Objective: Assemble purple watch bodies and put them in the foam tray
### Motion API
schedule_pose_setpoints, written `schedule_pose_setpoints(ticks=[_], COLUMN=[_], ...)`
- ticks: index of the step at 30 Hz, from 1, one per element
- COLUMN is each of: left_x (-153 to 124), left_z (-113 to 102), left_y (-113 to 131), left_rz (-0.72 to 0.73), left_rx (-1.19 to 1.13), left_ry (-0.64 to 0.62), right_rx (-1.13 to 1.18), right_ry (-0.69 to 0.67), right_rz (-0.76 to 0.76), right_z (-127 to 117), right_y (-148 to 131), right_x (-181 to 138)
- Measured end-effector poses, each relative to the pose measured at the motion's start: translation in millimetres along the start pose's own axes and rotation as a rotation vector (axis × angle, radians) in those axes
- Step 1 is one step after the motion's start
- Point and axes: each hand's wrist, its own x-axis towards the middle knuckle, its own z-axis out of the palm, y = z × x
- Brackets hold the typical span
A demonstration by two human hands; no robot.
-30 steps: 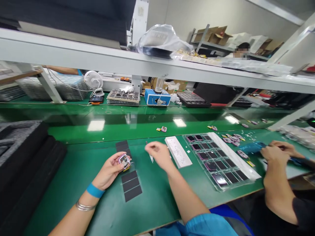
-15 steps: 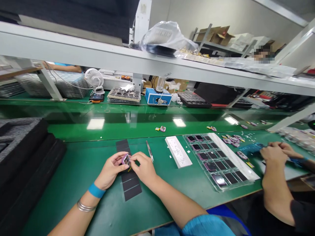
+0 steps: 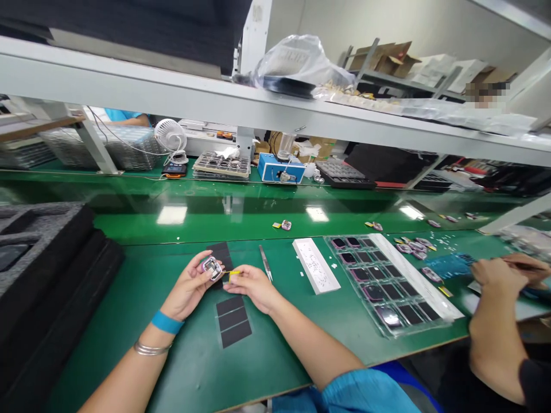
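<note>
My left hand is closed around a small purple-rimmed watch body, its open side with the circuitry facing up. Between the thumb and fingers of my right hand is a small yellow battery, held just right of the watch body. A thin yellow lead seems to join the two. Beneath both hands lies a strip of black rectangular pads on a clear backing, partly covered by them. Metal tweezers rest on the bench beyond my right hand.
Right of the tweezers are a white box lid with tiny pieces and a clear tray of watch parts. A co-worker's hands work at far right. Black foam is stacked at left. A shelf beam crosses above.
My left hand has turned the watch body so its inside faces up more. My right hand has drawn back to the right with the battery, now clearly visible apart from the body.
</note>
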Motion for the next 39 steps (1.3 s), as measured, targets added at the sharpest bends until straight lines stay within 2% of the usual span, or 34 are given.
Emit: schedule_pose_setpoints(ticks=[4,8,10,13,19,22,25,27,29,33,39], left_x=[-1.9,-2.4,-2.8,-3.8,-3.6,-0.4,4.6,8.2,11.1,13.8,13.0], left_z=[1.2,1.7,3.1,7.3,12.4,8.7,0.8,-5.4,-10.5,-13.8,-11.1], left_y=[-0.1,-4.9,-7.2,-10.2,-18.0,-17.5,-9.9,-3.7,0.4,-0.1,-3.3], left_rz=[-0.092,-0.280,-0.347,-0.377,-0.332,-0.302,-0.190,-0.116,-0.111,-0.146,-0.154], left_rx=[0.042,0.142,0.178,0.208,0.292,0.309,0.245,0.176,0.136,0.141,0.147], left_ry=[-0.038,-0.087,-0.103,-0.119,-0.071,-0.016,0.145,0.281,0.353,0.342,0.294], right_rx=[-0.165,-0.617,-0.814,-0.975,-1.010,-0.867,-0.783,-0.914,-1.105,-1.351,-1.354], right_ry=[0.093,0.115,0.103,0.091,0.116,0.148,0.185,0.133,0.047,0.043,0.052], right_rz=[-0.312,-0.655,-0.750,-0.826,-0.808,-0.693,-0.521,-0.444,-0.416,-0.442,-0.375], right_z=[-3.5,0.3,3.0,4.8,6.0,6.7,6.4,6.8,8.4,13.0,15.0], right_y=[-10.6,-17.8,-19.4,-18.8,-11.2,-11.6,-14.9,-14.1,-9.3,2.8,3.6], right_x=[-3.3,-14.6,-19.0,-19.9,-12.7,-5.3,6.7,15.3,22.0,27.0,31.3])
